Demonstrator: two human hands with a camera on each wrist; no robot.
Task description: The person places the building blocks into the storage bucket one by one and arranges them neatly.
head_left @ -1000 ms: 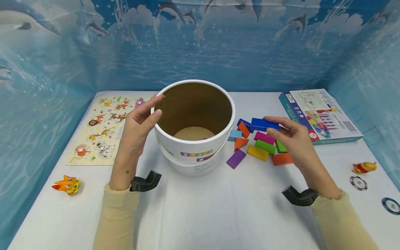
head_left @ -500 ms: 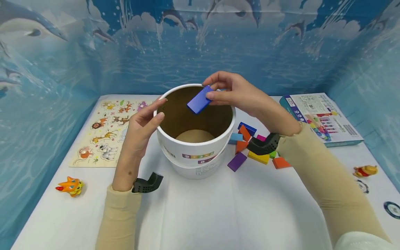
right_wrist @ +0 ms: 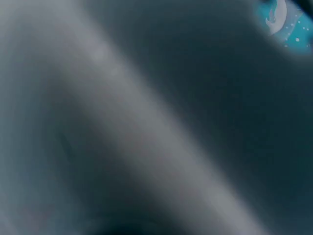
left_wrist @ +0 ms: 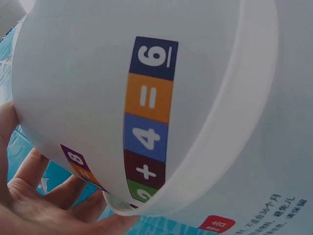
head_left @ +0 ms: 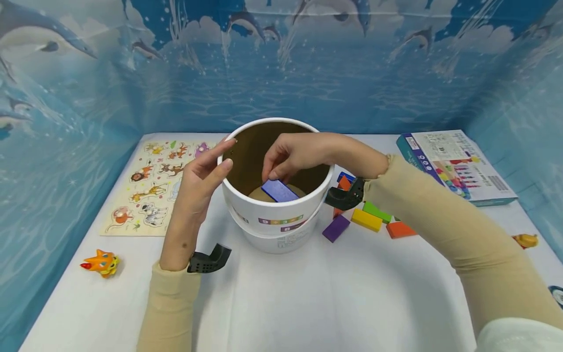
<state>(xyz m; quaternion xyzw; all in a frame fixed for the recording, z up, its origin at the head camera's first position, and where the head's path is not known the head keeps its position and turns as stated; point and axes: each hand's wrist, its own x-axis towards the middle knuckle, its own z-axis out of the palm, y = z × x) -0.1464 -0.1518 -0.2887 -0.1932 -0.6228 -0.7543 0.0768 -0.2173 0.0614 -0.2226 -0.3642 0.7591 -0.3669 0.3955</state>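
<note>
A white bucket (head_left: 239, 195) stands upright in the middle of the head view, its handle hanging across the front. My left hand (head_left: 198, 186) rests against the bucket's left side, thumb and forefinger at the rim. In the left wrist view, its fingers (left_wrist: 66, 193) spread along the bucket's wall (left_wrist: 88, 73), which bears printed sums. My right hand (head_left: 299, 156) reaches over the right rim into the bucket and pinches a blue rectangular block (head_left: 279, 191) above the bottom. The right wrist view is blurred, with a pale diagonal band and no block visible.
Right of the bucket lie loose blocks, including purple (head_left: 336, 229), yellow (head_left: 367, 220), green (head_left: 377, 212) and orange (head_left: 400, 230) ones, partly under my right forearm. A flat box (head_left: 462, 166) lies behind. At left are an animal puzzle board (head_left: 145, 195) and an orange toy figure (head_left: 101, 264).
My right hand has carried the blue block from the pile at right, over the rim and down into the bucket. The left hand stays at the bucket's left side.
</note>
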